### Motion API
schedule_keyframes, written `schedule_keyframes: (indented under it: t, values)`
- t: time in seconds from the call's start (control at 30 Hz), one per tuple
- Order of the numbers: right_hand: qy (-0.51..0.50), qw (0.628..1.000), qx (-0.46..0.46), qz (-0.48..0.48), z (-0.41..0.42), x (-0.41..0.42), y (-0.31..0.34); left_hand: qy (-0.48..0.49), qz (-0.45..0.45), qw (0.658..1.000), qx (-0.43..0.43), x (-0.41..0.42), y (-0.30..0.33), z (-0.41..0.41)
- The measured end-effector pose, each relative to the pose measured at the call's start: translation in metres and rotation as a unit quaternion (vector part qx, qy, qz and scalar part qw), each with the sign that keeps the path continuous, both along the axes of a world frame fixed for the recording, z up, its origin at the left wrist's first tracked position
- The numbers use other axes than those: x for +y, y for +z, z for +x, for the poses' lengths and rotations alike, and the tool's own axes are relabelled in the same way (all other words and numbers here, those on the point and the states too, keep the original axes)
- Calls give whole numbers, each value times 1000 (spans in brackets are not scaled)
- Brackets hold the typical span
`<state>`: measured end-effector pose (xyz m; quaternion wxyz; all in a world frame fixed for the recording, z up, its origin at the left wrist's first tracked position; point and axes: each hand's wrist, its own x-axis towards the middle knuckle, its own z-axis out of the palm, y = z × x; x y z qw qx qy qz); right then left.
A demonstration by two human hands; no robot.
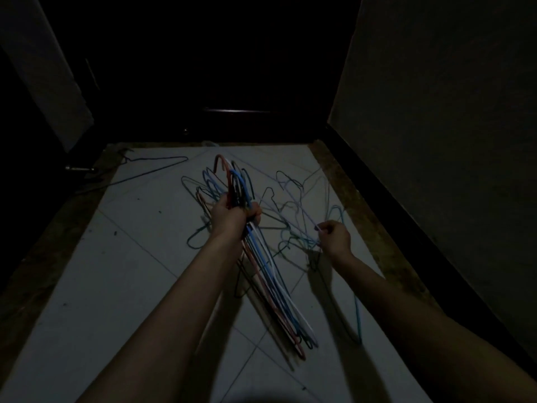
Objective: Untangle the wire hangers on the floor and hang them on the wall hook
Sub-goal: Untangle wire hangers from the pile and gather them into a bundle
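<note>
left hand (232,213) reaches forward gripping a bundle of coloured wire hangers (270,274); at three o'clock, right hand (334,237) pinches a thin pale wire hanger (293,199).

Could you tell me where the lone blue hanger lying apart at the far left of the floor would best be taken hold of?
Probably at its hook end: the blue hanger lies flat on the floor, clear of the tangle, with its neck at the left. Come from above and pinch the neck where the two arms meet.
</note>
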<state>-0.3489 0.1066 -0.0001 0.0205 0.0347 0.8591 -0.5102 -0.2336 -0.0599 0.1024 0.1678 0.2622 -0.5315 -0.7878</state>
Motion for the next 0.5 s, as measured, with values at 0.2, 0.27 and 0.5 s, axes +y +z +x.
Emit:
schedule_keyframes:
  t: [0.2,0.27,0.5]
  values:
    - [58,988,106,92,12,9,50,34,-29,999,19,-5,18,7]
    - [52,982,140,120,13,15,66,50,-34,998,21,-7,22,9]
    - [13,935,187,300,18,47,93,105,-16,994,37,-18,33,15]
